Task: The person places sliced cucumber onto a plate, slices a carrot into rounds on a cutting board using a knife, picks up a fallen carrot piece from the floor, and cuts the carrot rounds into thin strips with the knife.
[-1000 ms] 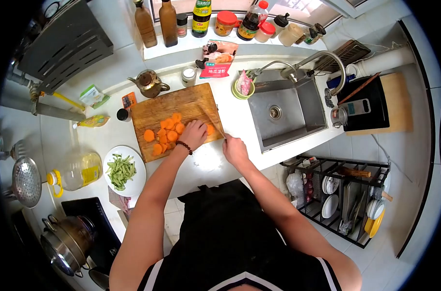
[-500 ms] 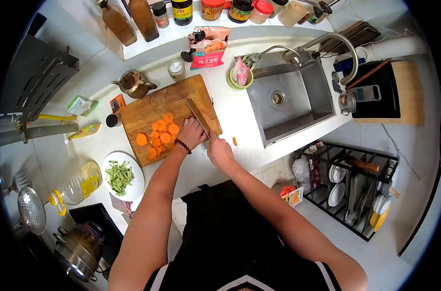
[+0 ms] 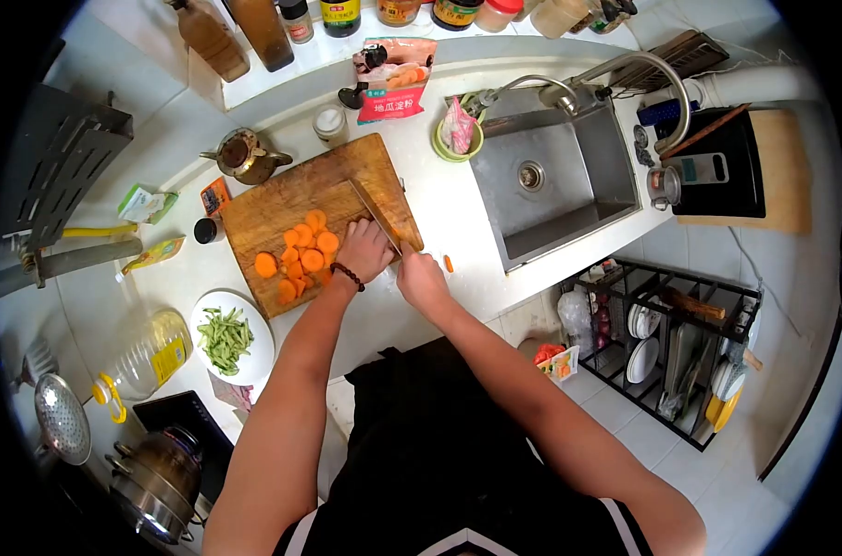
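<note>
My right hand [image 3: 423, 280] is closed around the handle of a kitchen knife [image 3: 373, 211]. Its blade stands on edge near the right side of the wooden cutting board [image 3: 296, 195]. Close against the blade, my left hand [image 3: 365, 250] presses down with bent fingers on a carrot, which the hand and blade mostly hide; a bit of orange shows beside the blade. Round carrot slices [image 3: 307, 259] lie on the board left of that hand. A small carrot piece [image 3: 448, 263] rests on the counter, right of my right hand.
Left of the board stand a white plate [image 3: 262, 357] of green strips and an oil bottle [image 3: 148, 352]. Behind it are a teapot [image 3: 245, 156], a glass jar [image 3: 329, 124] and a pink starch bag [image 3: 393, 82]. A sink [image 3: 555, 218] and green bowl [image 3: 458, 153] lie right.
The view has shifted slightly. Both hands and the knife stay at nearly the same place on the board, and the slices look unchanged.
</note>
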`<state>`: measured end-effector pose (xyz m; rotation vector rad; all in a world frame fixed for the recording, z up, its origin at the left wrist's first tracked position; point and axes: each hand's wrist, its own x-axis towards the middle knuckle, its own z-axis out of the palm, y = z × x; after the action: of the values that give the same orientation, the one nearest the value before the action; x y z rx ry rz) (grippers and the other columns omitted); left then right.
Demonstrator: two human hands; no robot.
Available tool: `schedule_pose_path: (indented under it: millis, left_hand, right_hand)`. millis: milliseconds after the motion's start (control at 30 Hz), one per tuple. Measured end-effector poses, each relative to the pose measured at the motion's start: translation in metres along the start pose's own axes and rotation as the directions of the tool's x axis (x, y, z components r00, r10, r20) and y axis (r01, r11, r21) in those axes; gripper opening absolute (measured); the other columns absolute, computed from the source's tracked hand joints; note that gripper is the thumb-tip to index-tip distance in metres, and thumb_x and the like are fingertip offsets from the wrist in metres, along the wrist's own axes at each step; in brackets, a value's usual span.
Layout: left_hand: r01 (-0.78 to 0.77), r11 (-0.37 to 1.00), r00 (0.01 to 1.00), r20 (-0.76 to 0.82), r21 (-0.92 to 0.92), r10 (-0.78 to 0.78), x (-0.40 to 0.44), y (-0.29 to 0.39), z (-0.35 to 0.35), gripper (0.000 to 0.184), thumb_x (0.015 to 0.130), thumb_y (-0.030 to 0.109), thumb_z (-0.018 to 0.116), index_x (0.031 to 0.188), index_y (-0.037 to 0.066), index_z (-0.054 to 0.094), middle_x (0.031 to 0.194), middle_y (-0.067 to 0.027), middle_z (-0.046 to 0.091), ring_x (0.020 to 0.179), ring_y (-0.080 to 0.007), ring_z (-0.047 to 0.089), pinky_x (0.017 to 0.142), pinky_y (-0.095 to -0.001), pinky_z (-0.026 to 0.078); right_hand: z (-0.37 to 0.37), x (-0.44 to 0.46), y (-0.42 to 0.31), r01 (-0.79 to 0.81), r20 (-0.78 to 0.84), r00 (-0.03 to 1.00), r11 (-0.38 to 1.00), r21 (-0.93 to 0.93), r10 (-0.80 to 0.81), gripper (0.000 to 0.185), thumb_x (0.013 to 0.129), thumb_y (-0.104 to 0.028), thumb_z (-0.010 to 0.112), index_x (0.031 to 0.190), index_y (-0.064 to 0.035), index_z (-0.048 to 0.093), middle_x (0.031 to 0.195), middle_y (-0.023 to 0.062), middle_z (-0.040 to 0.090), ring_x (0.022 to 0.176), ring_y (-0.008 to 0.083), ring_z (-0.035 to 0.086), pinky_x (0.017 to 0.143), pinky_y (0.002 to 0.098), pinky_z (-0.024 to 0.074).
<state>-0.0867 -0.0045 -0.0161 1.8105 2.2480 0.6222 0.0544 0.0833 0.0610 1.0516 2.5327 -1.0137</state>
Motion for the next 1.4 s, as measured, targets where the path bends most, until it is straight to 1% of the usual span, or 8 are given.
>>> schedule_pose_path:
  millis: [67, 267, 500, 667, 867, 1100, 1200, 1400]
  left_hand:
    - [-0.050, 0.998, 0.993, -0.111, -0.038, 0.046, -0.002, -0.003, 0.007, 0.024, 0.084, 0.022, 0.063, 0.100, 0.004, 0.063, 0.098, -0.0141, 0.056, 0.093, -0.0322, 0.048, 0.083, -0.0447, 0.038]
    - [-0.037, 0.996, 0.992, -0.119, -0.082, 0.027, -0.002, -0.002, 0.005, 0.027, 0.082, 0.020, 0.065, 0.103, 0.005, 0.061, 0.097, -0.0130, 0.055, 0.091, -0.0322, 0.048, 0.083, -0.0439, 0.039]
    - [-0.018, 0.999, 0.995, -0.101, -0.028, 0.015, 0.001, 0.000, 0.003, 0.026, 0.082, 0.025, 0.066, 0.096, 0.004, 0.063, 0.095, -0.0120, 0.056, 0.093, -0.0304, 0.050, 0.084, -0.0424, 0.040]
    - [-0.007, 0.997, 0.997, -0.080, -0.081, 0.000, -0.001, 0.000, 0.004, 0.029, 0.077, 0.017, 0.064, 0.102, 0.004, 0.059, 0.098, -0.0122, 0.054, 0.090, -0.0317, 0.047, 0.082, -0.0433, 0.038]
    - [-0.003, 0.996, 0.993, -0.115, -0.086, -0.007, 0.001, 0.002, 0.002, 0.026, 0.076, 0.016, 0.064, 0.099, 0.005, 0.058, 0.095, -0.0124, 0.053, 0.089, -0.0317, 0.047, 0.081, -0.0432, 0.038]
    - [-0.030, 0.996, 0.989, -0.145, -0.089, 0.017, -0.001, 0.002, 0.004, 0.025, 0.076, 0.015, 0.064, 0.098, 0.005, 0.058, 0.094, -0.0128, 0.052, 0.088, -0.0317, 0.047, 0.081, -0.0427, 0.038]
    - [0.001, 1.000, 0.996, -0.084, -0.026, -0.003, 0.002, -0.001, 0.004, 0.027, 0.081, 0.026, 0.067, 0.094, 0.003, 0.061, 0.093, -0.0126, 0.053, 0.091, -0.0313, 0.049, 0.084, -0.0429, 0.040]
    - [-0.041, 0.998, 0.991, -0.132, -0.052, 0.034, 0.000, -0.002, 0.008, 0.026, 0.077, 0.015, 0.063, 0.099, 0.003, 0.058, 0.092, -0.0134, 0.052, 0.087, -0.0320, 0.048, 0.080, -0.0437, 0.039]
  right_hand:
    - [-0.001, -0.006, 0.000, -0.029, 0.028, 0.999, 1.000, 0.001, 0.029, 0.028, 0.087, -0.004, 0.058, 0.113, 0.0074, 0.057, 0.081, 0.0338, 0.067, 0.078, 0.0485, 0.069, 0.070, 0.0566, 0.0562]
    - [-0.004, -0.018, -0.002, -0.004, -0.047, 0.999, 0.997, 0.077, 0.008, 0.018, 0.088, -0.001, 0.056, 0.104, 0.0073, 0.059, 0.075, 0.0341, 0.064, 0.074, 0.0495, 0.066, 0.068, 0.0582, 0.0535]
    - [0.001, -0.002, 0.000, 0.011, -0.011, 1.000, 0.999, 0.030, -0.011, 0.025, 0.089, -0.003, 0.054, 0.110, 0.0088, 0.057, 0.076, 0.0325, 0.066, 0.078, 0.0486, 0.068, 0.072, 0.0575, 0.0555]
    - [-0.001, -0.023, 0.001, -0.025, -0.052, 0.998, 0.988, 0.150, 0.033, 0.017, 0.088, 0.001, 0.054, 0.101, 0.0090, 0.061, 0.078, 0.0339, 0.065, 0.076, 0.0492, 0.066, 0.069, 0.0565, 0.0536]
    - [0.007, 0.005, 0.001, 0.049, -0.089, 0.995, 0.993, 0.110, -0.040, 0.018, 0.086, 0.000, 0.058, 0.102, 0.0076, 0.061, 0.076, 0.0341, 0.065, 0.075, 0.0491, 0.068, 0.070, 0.0559, 0.0559]
    - [0.008, -0.019, 0.007, -0.033, -0.042, 0.998, 0.989, 0.144, 0.039, 0.019, 0.087, 0.000, 0.057, 0.103, 0.0075, 0.061, 0.078, 0.0326, 0.066, 0.075, 0.0496, 0.067, 0.070, 0.0555, 0.0558]
    - [0.011, -0.014, 0.010, -0.007, -0.076, 0.997, 0.985, 0.171, 0.021, 0.017, 0.089, 0.000, 0.053, 0.101, 0.0081, 0.062, 0.075, 0.0326, 0.064, 0.074, 0.0481, 0.066, 0.068, 0.0558, 0.0537]
    - [0.008, 0.011, 0.001, 0.089, -0.109, 0.991, 0.984, 0.154, -0.072, 0.017, 0.086, 0.002, 0.055, 0.101, 0.0075, 0.062, 0.079, 0.0339, 0.066, 0.075, 0.0491, 0.067, 0.069, 0.0560, 0.0551]
